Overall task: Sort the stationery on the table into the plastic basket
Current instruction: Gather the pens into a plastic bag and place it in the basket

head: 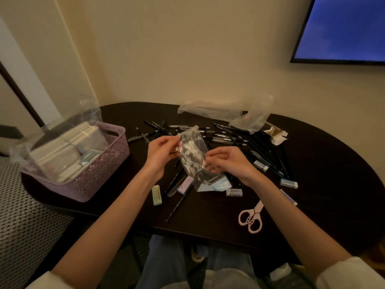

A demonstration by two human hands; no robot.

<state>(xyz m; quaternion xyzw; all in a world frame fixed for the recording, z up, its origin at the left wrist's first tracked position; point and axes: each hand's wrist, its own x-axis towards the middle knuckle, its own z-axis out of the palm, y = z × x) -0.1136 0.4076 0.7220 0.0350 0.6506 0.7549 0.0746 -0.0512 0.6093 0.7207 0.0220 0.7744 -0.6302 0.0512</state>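
Over the middle of the dark table (pixel 312 205) I hold a small clear plastic bag (pixel 192 152). My left hand (pixel 161 153) pinches its left edge and my right hand (pixel 227 161) pinches its right edge. A light blue item (pixel 221 185) shows at the bag's lower end. The purple plastic basket (pixel 100 170) stands at the table's left end with notepads and a clear wrapper inside. Several dark pens and pencils (pixel 229 138) lie scattered behind and under my hands. Erasers lie near the front: a green one (pixel 156 195), a pink one (pixel 185 185) and white ones (pixel 234 192).
Pink scissors (pixel 251 219) lie near the front edge on the right. Crumpled clear bags (pixel 210 110) and an open small carton (pixel 275 133) sit at the back. A dark screen (pixel 341 30) hangs on the wall at right. A woven seat (pixel 23 215) is at left.
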